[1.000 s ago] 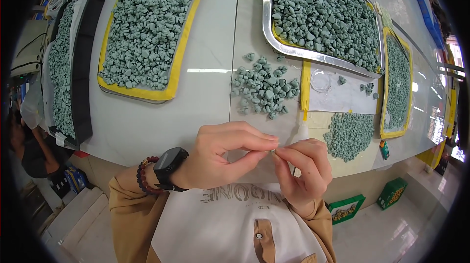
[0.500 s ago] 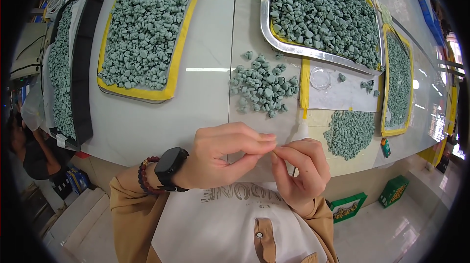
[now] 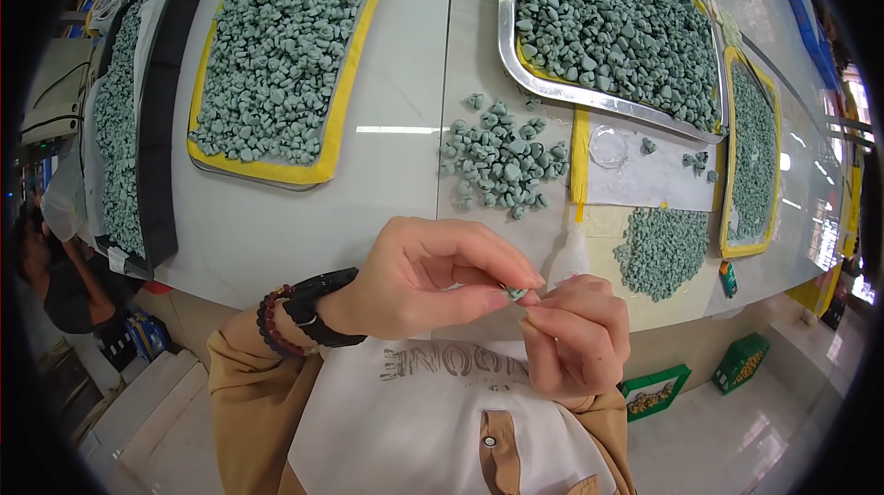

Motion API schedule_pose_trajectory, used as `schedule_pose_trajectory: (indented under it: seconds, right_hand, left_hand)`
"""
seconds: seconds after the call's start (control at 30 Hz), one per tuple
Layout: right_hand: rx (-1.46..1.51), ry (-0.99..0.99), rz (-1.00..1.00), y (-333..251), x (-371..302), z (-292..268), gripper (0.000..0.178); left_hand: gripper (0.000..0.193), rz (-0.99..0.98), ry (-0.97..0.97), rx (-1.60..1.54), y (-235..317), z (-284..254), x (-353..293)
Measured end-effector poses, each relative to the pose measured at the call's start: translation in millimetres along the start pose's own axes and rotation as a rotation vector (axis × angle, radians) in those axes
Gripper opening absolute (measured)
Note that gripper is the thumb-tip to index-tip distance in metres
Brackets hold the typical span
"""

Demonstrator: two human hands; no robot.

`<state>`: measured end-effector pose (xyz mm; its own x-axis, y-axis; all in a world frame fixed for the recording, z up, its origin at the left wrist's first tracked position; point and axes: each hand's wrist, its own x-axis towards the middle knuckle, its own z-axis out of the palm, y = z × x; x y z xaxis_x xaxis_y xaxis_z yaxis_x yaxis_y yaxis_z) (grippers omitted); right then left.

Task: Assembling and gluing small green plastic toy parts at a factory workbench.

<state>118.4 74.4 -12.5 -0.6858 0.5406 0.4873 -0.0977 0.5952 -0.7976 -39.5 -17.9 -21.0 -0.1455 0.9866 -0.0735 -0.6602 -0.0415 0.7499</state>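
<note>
Between the thumb and index fingertip of my left hand [image 3: 428, 279] is a small grey-green piece [image 3: 516, 294], held above the table's near edge. My right hand [image 3: 585, 334] meets it from the other side, its thumb and index finger pinched together at the piece; whatever those fingertips grip is too small to make out. Just beyond the hands lies a loose pile of grey-green pieces [image 3: 508, 162]. A white nozzle bottle [image 3: 572, 254] is behind my right hand. To its right spreads a heap of smaller green pieces [image 3: 661, 254].
A metal tray [image 3: 552, 93] full of green pieces stands at the far right. Yellow-edged trays [image 3: 343, 127] lie left and right [image 3: 737, 247]. At far left is a black bin [image 3: 161, 136]. Green boxes [image 3: 656, 392] sit below the table. Another person [image 3: 74, 288] is at far left.
My left fingers have opened slightly, so the small green piece now shows between them. My right hand has shifted a little to the right and down. The view has moved slightly.
</note>
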Motion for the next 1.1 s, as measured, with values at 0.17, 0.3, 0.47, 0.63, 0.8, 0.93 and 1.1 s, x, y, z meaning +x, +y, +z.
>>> schedule_pose_trajectory:
  seconds: [0.17,0.3,0.47,0.63,0.8,0.93,1.1]
  right_hand:
    - [0.032,-0.008,0.001,0,-2,-1,0.037]
    - [0.072,-0.026,0.002,1,1,1,0.038]
    - [0.089,-0.035,-0.003,-1,-2,-5,0.034]
    - [0.087,-0.030,0.050,0,-13,-7,0.027]
    - [0.100,-0.011,0.026,7,-5,-7,0.026]
    - [0.082,0.030,0.018,11,-7,-19,0.025]
    - [0.061,0.069,0.034,10,-11,-25,0.026]
  left_hand:
    - [0.023,-0.131,-0.032,-0.101,8,-2,1]
    - [0.021,-0.178,0.004,-0.120,9,-3,1]
    - [0.019,-0.191,0.038,-0.122,11,-6,-1]
    - [0.021,-0.188,0.045,-0.075,8,-5,0]
    - [0.018,-0.141,0.068,-0.010,14,-6,2]
    - [0.021,-0.080,0.082,0.015,14,-4,-3]
    - [0.021,-0.070,0.053,0.026,14,2,2]
